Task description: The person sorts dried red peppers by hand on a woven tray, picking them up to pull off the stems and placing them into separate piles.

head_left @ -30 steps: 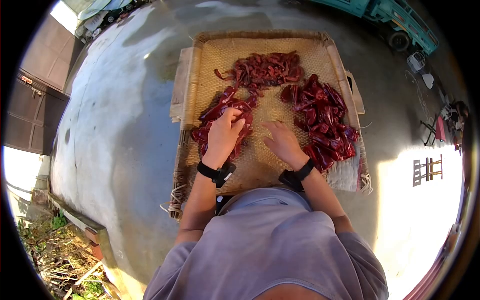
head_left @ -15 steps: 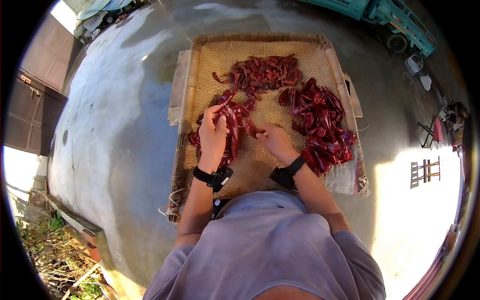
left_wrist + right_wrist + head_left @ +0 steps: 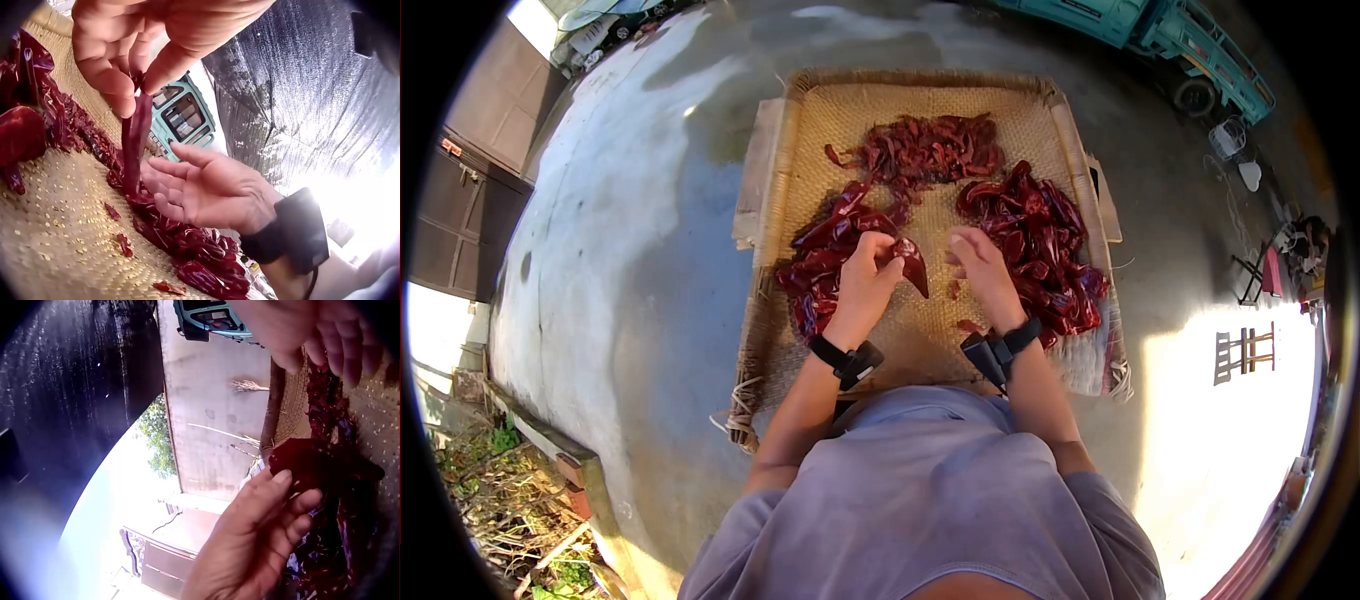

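Note:
My left hand [image 3: 863, 287] pinches a glossy dark red pepper [image 3: 914, 268] between thumb and fingers, over the middle of a woven tray [image 3: 910, 345]. In the left wrist view the pepper hangs point down from the fingertips. My right hand [image 3: 988, 275] is held apart from it to the right, its fingers loosely extended and nothing in them. A heap of red peppers [image 3: 825, 262] lies beside and partly behind the left hand. Another heap of peppers [image 3: 1040, 235] lies right of the right hand. Thinner, shrivelled red pieces [image 3: 925, 148] are piled toward the far side.
Small red scraps [image 3: 969, 326] lie on the weave near the right wrist. The tray's raised rim [image 3: 765, 235] runs along its sides, with wooden boards [image 3: 750, 180] showing beneath. Wet concrete [image 3: 630, 230] surrounds it. A teal vehicle [image 3: 1200, 60] stands at the far right.
The left hand has moved right from the left heap with a pepper in its fingers. The right hand, which pinched a red piece half a second ago, has drawn away to the right and let go.

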Available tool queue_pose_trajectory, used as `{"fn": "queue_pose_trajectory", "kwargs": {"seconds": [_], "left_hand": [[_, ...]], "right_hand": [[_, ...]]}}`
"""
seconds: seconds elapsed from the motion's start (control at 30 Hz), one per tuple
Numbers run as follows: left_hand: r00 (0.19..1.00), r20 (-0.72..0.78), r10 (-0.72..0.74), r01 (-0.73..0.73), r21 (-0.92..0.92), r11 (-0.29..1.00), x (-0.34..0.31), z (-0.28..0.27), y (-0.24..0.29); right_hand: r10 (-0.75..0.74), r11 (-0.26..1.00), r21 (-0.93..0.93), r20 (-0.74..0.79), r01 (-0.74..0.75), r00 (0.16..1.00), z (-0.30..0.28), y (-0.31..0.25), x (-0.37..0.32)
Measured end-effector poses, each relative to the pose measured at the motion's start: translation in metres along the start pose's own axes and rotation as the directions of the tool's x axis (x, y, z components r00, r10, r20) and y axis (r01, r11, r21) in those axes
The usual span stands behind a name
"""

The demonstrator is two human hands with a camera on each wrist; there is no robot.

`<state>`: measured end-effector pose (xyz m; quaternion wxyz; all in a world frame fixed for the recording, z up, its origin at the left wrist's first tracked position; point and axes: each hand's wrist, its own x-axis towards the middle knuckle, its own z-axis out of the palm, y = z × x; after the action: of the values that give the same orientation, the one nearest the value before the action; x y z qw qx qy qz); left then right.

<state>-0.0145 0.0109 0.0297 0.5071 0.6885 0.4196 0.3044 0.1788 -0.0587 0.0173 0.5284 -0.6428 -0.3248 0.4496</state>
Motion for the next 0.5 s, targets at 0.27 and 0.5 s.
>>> {"fn": "queue_pose_trajectory", "kwargs": {"seconds": [0.27,0.5], "left_hand": [[1.000,0.000,0.005,-0.005,0.081,0.997,0.002,-0.006,-0.003],[0.926,-0.287,0.246,0.070,0.771,0.633,0.033,-0.050,-0.048]], "right_hand": [[-0.212,0.856,-0.437,0.187,0.275,0.959,-0.008,-0.014,-0.025],[-0.548,0.415,-0.908,-0.303,-0.060,0.780,-0.091,-0.025,-0.009]]}}
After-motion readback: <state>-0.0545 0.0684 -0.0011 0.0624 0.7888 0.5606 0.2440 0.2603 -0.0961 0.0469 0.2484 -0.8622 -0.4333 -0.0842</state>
